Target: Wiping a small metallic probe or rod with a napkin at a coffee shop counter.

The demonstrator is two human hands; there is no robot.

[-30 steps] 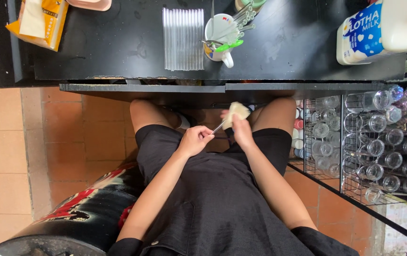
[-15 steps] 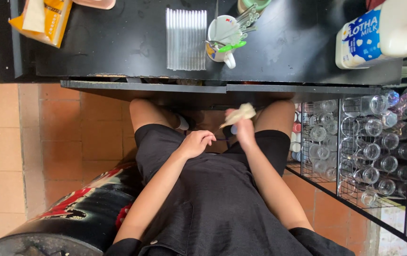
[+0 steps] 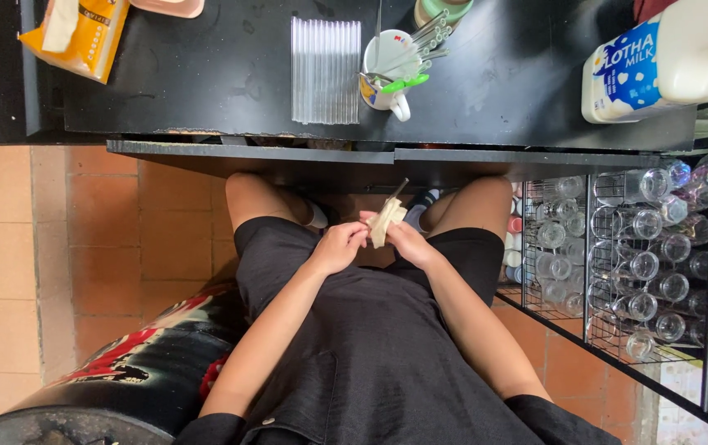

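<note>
Since half a second ago the left hand (image 3: pixel 339 245) has risen from the lap to meet the right hand (image 3: pixel 407 241); both now pinch a small cream folded cloth (image 3: pixel 385 221) wrapped about a thin dark stick, held over the knees in front of the black apron (image 3: pixel 370 363); beyond, at twelve o'clock, the black counter (image 3: pixel 230 74) carries a clear ribbed plastic tray (image 3: pixel 326 70) and a white mug of utensils (image 3: pixel 391 70); at two o'clock lies a white milk jug (image 3: pixel 667 62).

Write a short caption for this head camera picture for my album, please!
Seated at a black counter, both hands, left hand and right hand, hold a pale cloth.
</note>
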